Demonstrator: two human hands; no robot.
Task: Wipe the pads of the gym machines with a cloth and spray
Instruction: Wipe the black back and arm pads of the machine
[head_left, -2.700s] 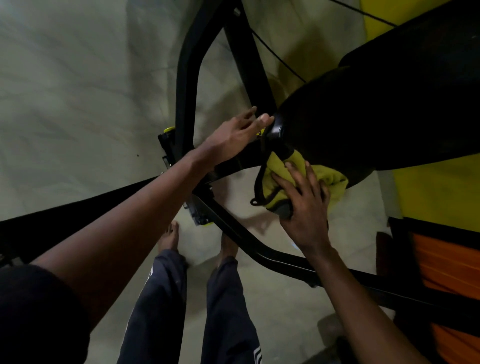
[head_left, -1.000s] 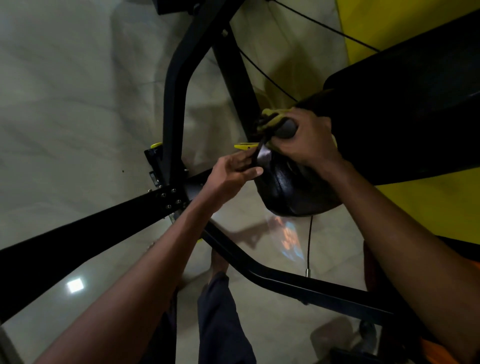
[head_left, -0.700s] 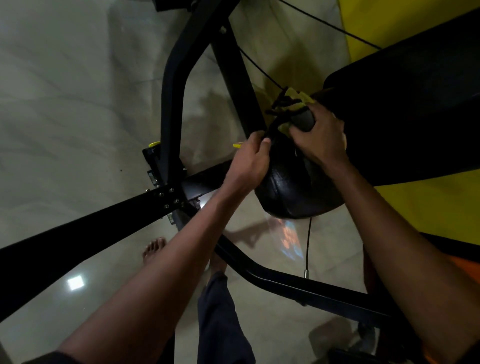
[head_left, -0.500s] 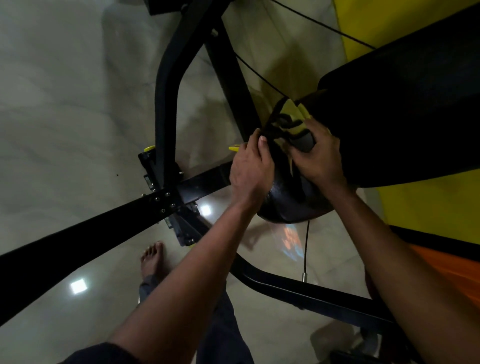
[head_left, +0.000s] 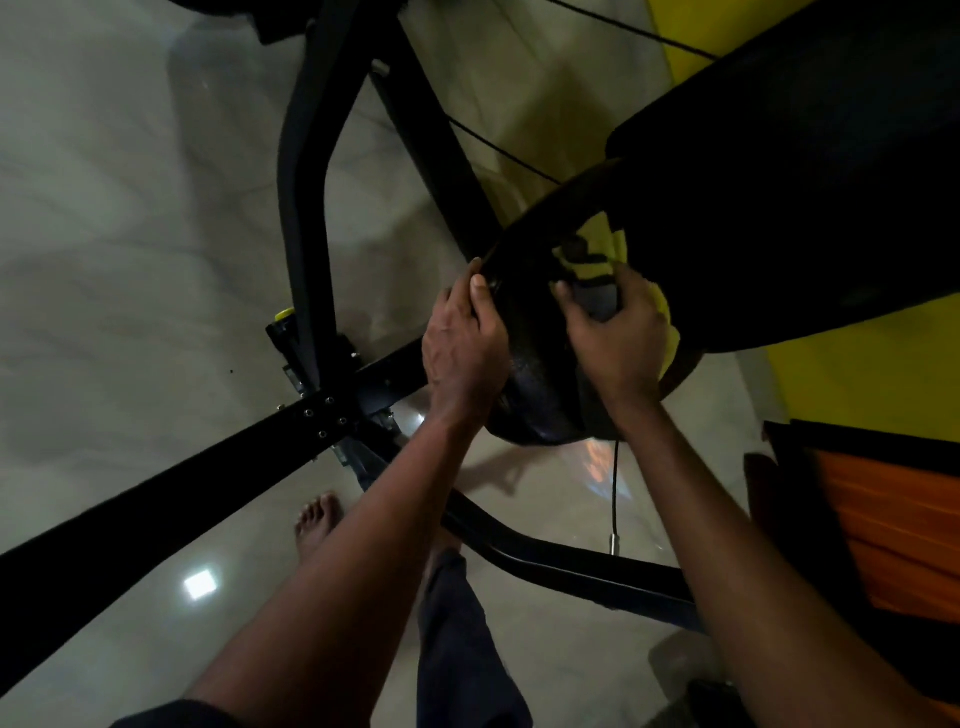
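Now bracing the round black roller pad (head_left: 535, 384) with the left hand (head_left: 462, 348), curling the fingers over the pad's left rim and laying the palm against its end face. Pressing the yellow cloth (head_left: 597, 249) onto the upper side of that same pad with the right hand (head_left: 618, 338), closing the fingers round a bunched fold of it. Covering a dark grey patch with the fingertips, without making clear whether it is cloth or something else. Letting more yellow peek out beside the right wrist, between hand and pad. Keeping both hands just apart on the pad, not touching each other. Working right under a larger black pad (head_left: 779, 182) at the upper right, beside the black machine frame (head_left: 306, 208). Standing with one bare foot (head_left: 317, 519) on the pale glossy floor (head_left: 130, 208), below the left forearm. Leaving a thin cable (head_left: 614, 499) with a metal tip dangling beneath the roller pad, near the yellow wall (head_left: 857, 364).
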